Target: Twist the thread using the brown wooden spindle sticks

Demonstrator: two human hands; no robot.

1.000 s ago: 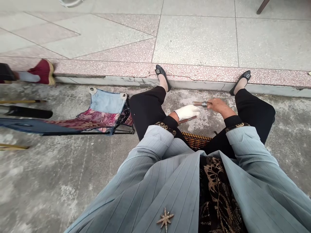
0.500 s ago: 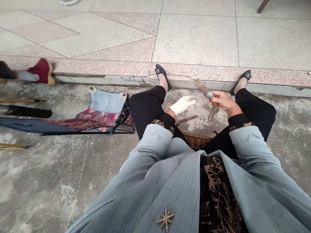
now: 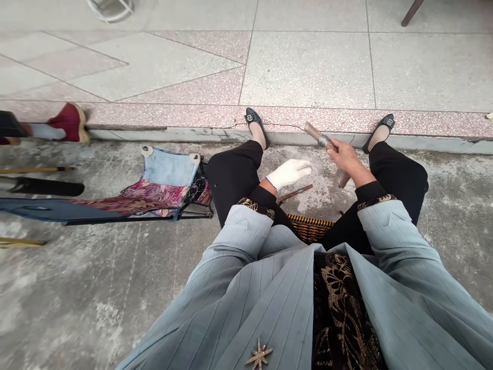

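My right hand (image 3: 344, 155) is bare and wrapped round a brownish wooden stick (image 3: 313, 131). Silvery wire is wound about the stick near my fingers, and its lower end shows below my palm. To the left, my left hand (image 3: 291, 172) wears a white knitted glove, its fingers curled together; whatever may be in them is hidden. A gap separates the two hands, over the concrete between my knees. Just below the gloved hand lies a thin reddish-brown rod (image 3: 300, 191) with a greyish band at its middle.
Between my thighs shows the edge of a woven seat (image 3: 310, 226). A folding chair of blue and flowered cloth (image 3: 162, 187) stands at my left. Beyond it is another person's red shoe (image 3: 71, 123). A low step edge (image 3: 215, 134) runs ahead, under my feet.
The stick in my right hand has tilted and shifted slightly left, with its lower end now more hidden. My gloved hand stays nearly in place. The whole view has shifted slightly.
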